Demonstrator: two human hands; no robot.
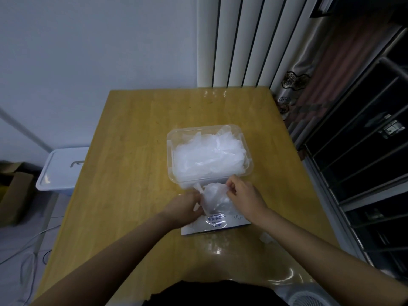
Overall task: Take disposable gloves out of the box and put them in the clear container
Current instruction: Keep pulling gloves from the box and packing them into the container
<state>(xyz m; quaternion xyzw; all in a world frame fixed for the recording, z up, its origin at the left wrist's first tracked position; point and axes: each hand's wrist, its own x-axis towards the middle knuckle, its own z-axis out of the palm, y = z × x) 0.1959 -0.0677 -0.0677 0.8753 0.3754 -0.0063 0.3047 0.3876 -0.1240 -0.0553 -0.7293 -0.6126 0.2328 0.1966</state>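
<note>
Translucent white plastic is seen at the centre of the frame, where a bunch of gloves is held just above the open top of the box. The bunch is gripped on its left side by the left hand, whose fingers are curled around the film. Its upper right edge is pinched between the fingertips of the right hand. The lower part of the bunch is seen trailing down into the box, a flat white carton with blue print, which is laid on the table near the person.

Just beyond the hands, touching or nearly touching the far end of the box, the clear container is set upright with no lid on it. It is filled to the rim by a loose heap of gloves, and a few fingers of film are seen poking over its far edge.

Both items are placed on a light wooden table. A small scrap of clear plastic is left on the wood to the right of the box.

To the left of the table, lower down, a white lidded bin is seen, with a brown cardboard carton beside it on the floor. White vertical panels are seen behind the table, and a patterned curtain is hung to their right.
</note>
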